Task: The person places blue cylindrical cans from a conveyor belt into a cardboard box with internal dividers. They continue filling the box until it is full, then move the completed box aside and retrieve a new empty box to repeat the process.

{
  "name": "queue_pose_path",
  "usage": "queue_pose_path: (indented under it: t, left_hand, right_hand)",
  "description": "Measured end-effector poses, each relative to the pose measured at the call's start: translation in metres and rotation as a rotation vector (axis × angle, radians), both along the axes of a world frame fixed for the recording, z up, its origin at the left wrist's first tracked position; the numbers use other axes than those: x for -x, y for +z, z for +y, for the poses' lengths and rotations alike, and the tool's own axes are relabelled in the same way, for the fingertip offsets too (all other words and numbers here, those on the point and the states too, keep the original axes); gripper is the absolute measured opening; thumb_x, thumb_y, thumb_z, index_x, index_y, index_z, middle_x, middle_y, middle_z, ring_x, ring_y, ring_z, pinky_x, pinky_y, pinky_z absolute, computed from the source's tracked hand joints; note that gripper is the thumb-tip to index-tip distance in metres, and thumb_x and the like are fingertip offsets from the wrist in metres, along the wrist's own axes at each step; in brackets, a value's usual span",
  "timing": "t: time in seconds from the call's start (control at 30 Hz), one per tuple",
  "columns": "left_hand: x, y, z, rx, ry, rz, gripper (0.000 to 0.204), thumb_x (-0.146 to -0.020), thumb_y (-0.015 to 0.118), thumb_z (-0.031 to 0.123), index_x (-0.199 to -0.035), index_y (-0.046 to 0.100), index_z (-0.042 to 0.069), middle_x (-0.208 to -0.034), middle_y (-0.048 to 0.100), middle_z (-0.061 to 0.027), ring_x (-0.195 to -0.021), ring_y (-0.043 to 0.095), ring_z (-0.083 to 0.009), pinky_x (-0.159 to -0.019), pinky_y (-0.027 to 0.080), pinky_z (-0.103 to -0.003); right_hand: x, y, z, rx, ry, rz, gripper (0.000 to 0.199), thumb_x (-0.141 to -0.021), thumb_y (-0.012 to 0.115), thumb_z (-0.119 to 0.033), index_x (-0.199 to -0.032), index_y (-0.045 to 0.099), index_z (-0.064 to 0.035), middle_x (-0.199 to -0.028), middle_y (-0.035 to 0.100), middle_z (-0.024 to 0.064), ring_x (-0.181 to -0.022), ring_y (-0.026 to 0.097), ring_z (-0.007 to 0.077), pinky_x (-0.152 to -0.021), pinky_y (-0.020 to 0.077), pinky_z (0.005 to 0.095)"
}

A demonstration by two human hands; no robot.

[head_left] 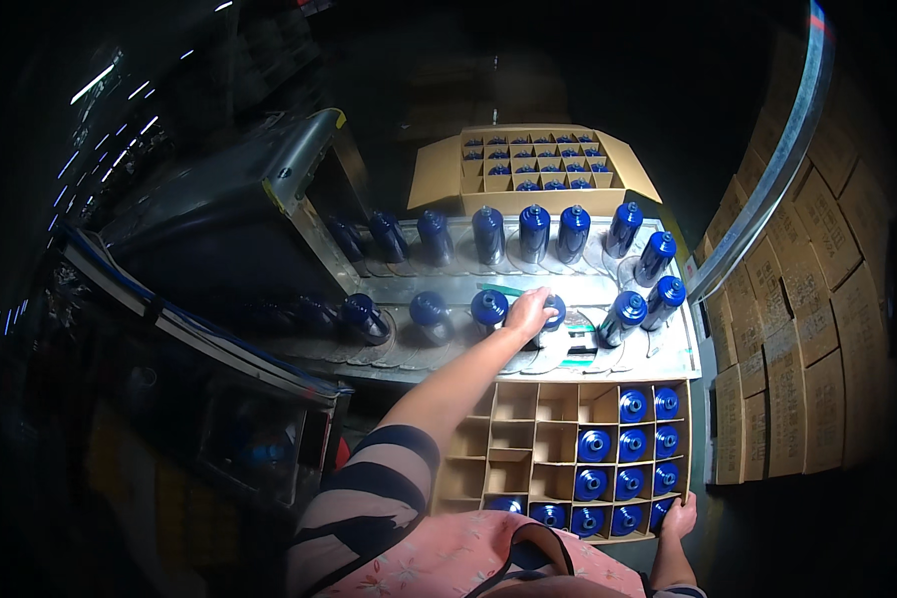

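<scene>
My left hand (528, 312) reaches out in a striped sleeve and closes over the top of a blue bottle (555, 311) standing on the metal conveyor table (608, 289). More blue bottles (533, 232) stand in a curved line round the conveyor. Just in front of me lies an open cardboard box (528, 439) with divider cells. Its right-hand cells and front row hold blue bottles (630, 446), while the left cells show bare cardboard. My right hand (680, 518) grips the box's near right corner.
A second open carton (533, 164), filled with blue bottles, sits beyond the conveyor. Stacks of flattened cardboard boxes (797, 329) line the right side behind a metal rail (767, 189). A dark machine housing (259, 219) stands at the left.
</scene>
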State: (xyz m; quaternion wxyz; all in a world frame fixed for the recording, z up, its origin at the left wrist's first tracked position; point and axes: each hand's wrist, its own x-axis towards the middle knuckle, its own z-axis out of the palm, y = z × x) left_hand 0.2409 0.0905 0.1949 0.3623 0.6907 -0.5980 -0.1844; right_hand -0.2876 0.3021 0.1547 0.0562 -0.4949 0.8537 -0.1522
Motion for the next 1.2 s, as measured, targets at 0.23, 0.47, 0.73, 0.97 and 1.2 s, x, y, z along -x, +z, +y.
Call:
queue_pose_path:
  t: [0.23,0.47,0.73,0.97,1.2]
  left_hand:
    - [-0.029,0.018,0.017,0.429,0.09,0.059,0.047,-0.076,0.074,0.012,-0.12,0.06,0.008,-0.121,0.061,-0.0149,-0.115,0.054,-0.032,-0.099,0.044,-0.039]
    - [-0.044,-0.014,0.02,0.169,-0.03,0.164,0.039,-0.076,0.074,0.018,-0.115,0.066,0.014,-0.129,0.061,-0.0083,-0.119,0.053,-0.0265,-0.102,0.043,-0.035]
    - [-0.02,-0.035,0.005,0.136,0.068,0.269,0.035,-0.076,0.074,0.019,-0.109,0.067,0.009,-0.121,0.065,-0.0125,-0.103,0.064,-0.0282,-0.09,0.048,-0.034]
    - [0.006,-0.029,0.005,0.132,0.039,0.217,0.041,-0.075,0.073,0.021,-0.113,0.065,0.006,-0.121,0.063,-0.0148,-0.114,0.056,-0.0333,-0.096,0.045,-0.038]
    - [0.019,-0.023,0.095,0.428,-0.023,0.33,0.046,-0.078,0.071,0.01,-0.122,0.06,0.008,-0.124,0.061,-0.0117,-0.119,0.053,-0.0297,-0.1,0.044,-0.039]
  right_hand:
    - [0.003,0.001,0.002,-0.014,0.04,-0.026,0.024,-0.083,0.059,-0.015,-0.107,0.062,-0.0139,-0.094,0.069,0.0155,-0.088,0.064,0.038,-0.076,0.0473,0.0483]
    - [0.0,0.002,0.001,-0.013,0.027,-0.044,0.027,-0.081,0.058,-0.014,-0.108,0.064,-0.0134,-0.096,0.069,0.0149,-0.089,0.064,0.0373,-0.077,0.0478,0.0473]
    - [0.006,-0.002,-0.002,-0.07,0.001,-0.004,0.028,-0.085,0.058,-0.022,-0.112,0.063,-0.0171,-0.097,0.069,0.0136,-0.09,0.064,0.0368,-0.078,0.0482,0.0462]
    - [0.007,-0.003,0.001,-0.089,0.08,0.0,0.034,-0.085,0.055,-0.022,-0.117,0.063,-0.0144,-0.106,0.068,0.0135,-0.095,0.063,0.0361,-0.082,0.0464,0.0455]
    - [0.012,-0.007,-0.001,-0.129,0.141,0.014,0.038,-0.088,0.053,-0.024,-0.121,0.061,-0.0075,-0.113,0.066,0.0155,-0.099,0.062,0.0373,-0.083,0.0461,0.0448]
